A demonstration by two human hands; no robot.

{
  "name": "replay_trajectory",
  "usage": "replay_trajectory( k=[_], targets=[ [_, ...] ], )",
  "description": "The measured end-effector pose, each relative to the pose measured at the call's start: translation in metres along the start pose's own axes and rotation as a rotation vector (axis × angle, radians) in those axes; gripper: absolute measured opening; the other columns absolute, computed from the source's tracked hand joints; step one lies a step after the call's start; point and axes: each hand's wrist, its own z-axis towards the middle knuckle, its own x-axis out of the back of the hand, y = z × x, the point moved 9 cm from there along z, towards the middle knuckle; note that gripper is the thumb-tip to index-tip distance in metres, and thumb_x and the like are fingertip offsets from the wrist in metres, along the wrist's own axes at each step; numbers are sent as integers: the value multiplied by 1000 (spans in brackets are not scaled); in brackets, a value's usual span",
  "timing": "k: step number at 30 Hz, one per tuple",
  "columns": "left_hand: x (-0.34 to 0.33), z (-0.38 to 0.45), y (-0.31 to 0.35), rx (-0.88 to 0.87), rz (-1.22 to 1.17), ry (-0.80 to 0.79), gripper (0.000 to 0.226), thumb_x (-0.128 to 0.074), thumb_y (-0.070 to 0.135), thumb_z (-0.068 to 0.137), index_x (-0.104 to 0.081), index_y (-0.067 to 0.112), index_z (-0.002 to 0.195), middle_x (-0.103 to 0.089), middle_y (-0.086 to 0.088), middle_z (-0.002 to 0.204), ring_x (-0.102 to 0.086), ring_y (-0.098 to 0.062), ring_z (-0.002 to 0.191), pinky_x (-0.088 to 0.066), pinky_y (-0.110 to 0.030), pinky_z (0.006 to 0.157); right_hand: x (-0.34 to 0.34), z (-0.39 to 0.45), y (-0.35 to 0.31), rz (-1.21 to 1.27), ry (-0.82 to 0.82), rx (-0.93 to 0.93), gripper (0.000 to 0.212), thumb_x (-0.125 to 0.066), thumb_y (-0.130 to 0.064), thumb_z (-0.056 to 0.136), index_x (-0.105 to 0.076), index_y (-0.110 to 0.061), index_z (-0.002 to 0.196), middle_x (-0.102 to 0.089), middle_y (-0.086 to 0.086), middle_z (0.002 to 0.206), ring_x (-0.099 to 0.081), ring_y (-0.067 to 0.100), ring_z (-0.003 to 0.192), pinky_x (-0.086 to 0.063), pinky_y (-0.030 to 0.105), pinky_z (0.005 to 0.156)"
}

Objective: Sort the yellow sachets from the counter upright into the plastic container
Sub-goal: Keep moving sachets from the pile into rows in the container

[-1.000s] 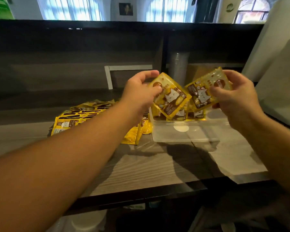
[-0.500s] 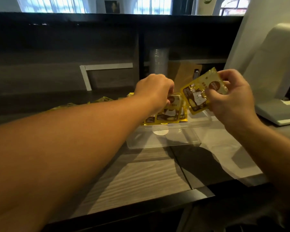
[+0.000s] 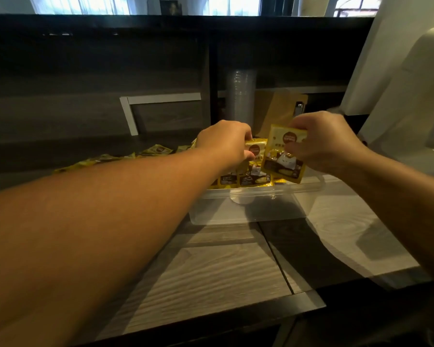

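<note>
Yellow sachet (image 3: 284, 153) upright in the right hand (image 3: 328, 144), pinched over the clear plastic container (image 3: 248, 209); the left hand (image 3: 226, 144) curls round another sachet (image 3: 257, 149) among those standing inside. More sachets (image 3: 135, 156) lie on the counter (image 3: 211, 266), partly hidden behind the left forearm.

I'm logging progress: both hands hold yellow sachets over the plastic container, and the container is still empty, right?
Not quite. The left hand and right hand do each hold a yellow sachet over the plastic container, but the head view shows sachets already standing inside it.
</note>
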Motion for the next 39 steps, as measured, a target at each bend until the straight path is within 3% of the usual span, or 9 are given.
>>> replay_trajectory(
  k=[3, 7, 13, 16, 20, 27, 31, 35, 39],
  targets=[
    [1, 1, 0, -8, -43, -20, 38, -72, 41, 87, -63, 27, 121, -65, 3, 112, -59, -17, 101, -50, -31, 75, -9, 11, -7, -132, -29, 65, 35, -76, -19, 82, -65, -17, 116, -64, 3, 107, -58, 19, 95, -51, 31, 72],
    [2, 0, 3, -44, -28, -29, 39, -75, 44, 84, -65, 30, 119, -65, 5, 110, -60, -18, 101, -55, -37, 79, -26, 20, -6, -270, -102, 65, 38, -78, -28, 77, -59, -23, 111, -57, 0, 101, -52, 17, 90, -45, 29, 69],
    [2, -1, 8, -85, 26, -8, 38, -72, 45, 86, -63, 29, 119, -64, 5, 108, -60, -17, 98, -51, -32, 70, -46, 19, 1, -344, -189, 30, 61, -78, -44, 75, -50, -29, 127, -49, 7, 117, -50, 24, 97, -52, 36, 80],
    [2, -4, 12, -119, 61, -30, 38, -67, 48, 89, -60, 29, 121, -64, 5, 108, -60, -18, 98, -55, -38, 79, -48, 18, 2, -355, -244, 2, 63, -76, -46, 76, -48, -28, 128, -49, 6, 115, -51, 24, 95, -53, 37, 80],
    [26, -11, 9, -102, 35, 22, 49, -59, 52, 90, -52, 33, 134, -60, 6, 126, -55, -20, 115, -46, -47, 98, -39, 16, -13, -305, -262, 12, 57, -72, -41, 78, -50, -24, 129, -52, 7, 120, -52, 26, 103, -51, 38, 82],
    [78, -63, -51, 60, -193, 193, 40, -60, 28, 91, -56, 32, 131, -61, 6, 122, -58, -17, 109, -54, -44, 90, -25, -3, -109, -122, -39, 137, 60, -69, -31, 83, -44, -26, 137, -46, 8, 133, -46, 29, 122, -44, 36, 95],
    [98, -106, -102, 138, -163, 221, 38, -68, 21, 86, -60, 31, 121, -64, 4, 117, -60, -19, 104, -55, -45, 86, -47, -36, -190, 4, -8, 312, 49, -67, -25, 85, -49, -26, 130, -47, 2, 129, -44, 22, 117, -44, 32, 94],
    [100, -154, -164, 298, -175, 219, 32, -66, 25, 86, -64, 30, 118, -65, 4, 116, -61, -18, 104, -55, -38, 82, -97, -69, -248, -33, -118, 438, 43, -62, -25, 86, -51, -24, 128, -50, 1, 121, -46, 20, 113, -45, 30, 87],
    [84, -190, -197, 365, 38, 63, 39, -60, 38, 85, -62, 32, 123, -58, 1, 124, -53, -21, 113, -48, -39, 91, -145, -78, -263, -82, -286, 357, 49, -59, -29, 86, -47, -27, 132, -48, 2, 131, -42, 26, 124, -44, 42, 100]
  ],
)
